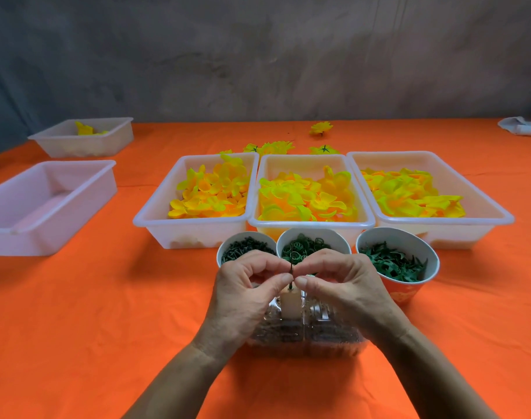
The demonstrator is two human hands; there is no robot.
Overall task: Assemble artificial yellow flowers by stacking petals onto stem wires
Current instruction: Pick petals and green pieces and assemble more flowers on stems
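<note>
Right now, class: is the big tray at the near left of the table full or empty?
Empty. The near-left tray shows only its bare pale floor and walls, unlike the three petal trays heaped with yellow petals.

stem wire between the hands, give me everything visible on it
The stem wire is a thin, dark green-brown rod, standing roughly upright just above a small cream-coloured holder that sits in a clear plastic container. A small green ring sits at its top end. The left hand and right hand pinch it from either side with thumb and forefinger tips. No petals are on it yet. Whether its lower end sits in the holder is hidden by the fingers.
</note>
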